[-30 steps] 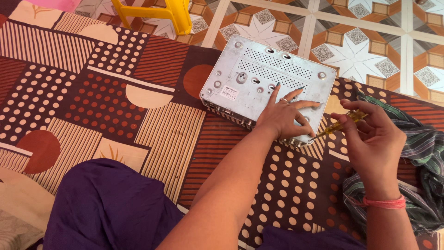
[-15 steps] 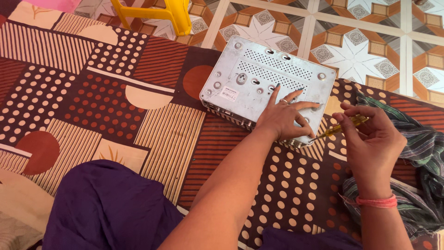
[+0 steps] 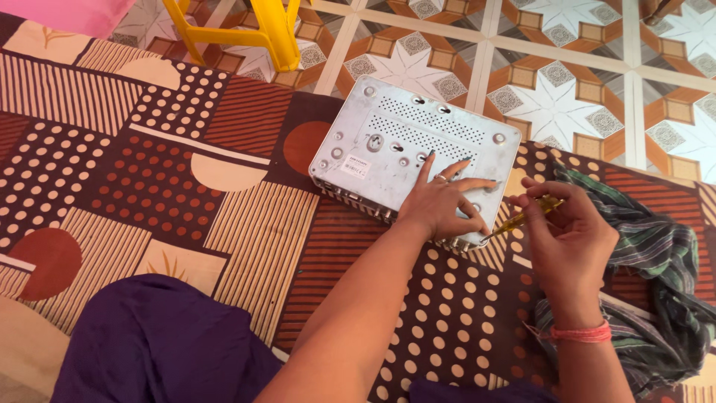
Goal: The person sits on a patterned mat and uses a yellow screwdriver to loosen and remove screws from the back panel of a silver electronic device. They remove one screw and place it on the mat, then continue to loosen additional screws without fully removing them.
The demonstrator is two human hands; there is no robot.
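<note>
A person in purple trousers (image 3: 156,343) is sitting on a patterned mat (image 3: 149,179), working on a flat grey metal box (image 3: 414,153) lying upside down at the mat's far edge. The left hand (image 3: 440,205) is pressing down flat on the box, fingers spread wide. The right hand (image 3: 570,239) is pinching a yellow-handled screwdriver (image 3: 522,218), its tip meeting the box's near corner. The tip could be slipping off towards the left fingers if the angle is too shallow. A striped cloth (image 3: 656,261) is lying beside the right wrist; beyond, a yellow stool (image 3: 246,30) is standing on the tiled floor (image 3: 582,75).
</note>
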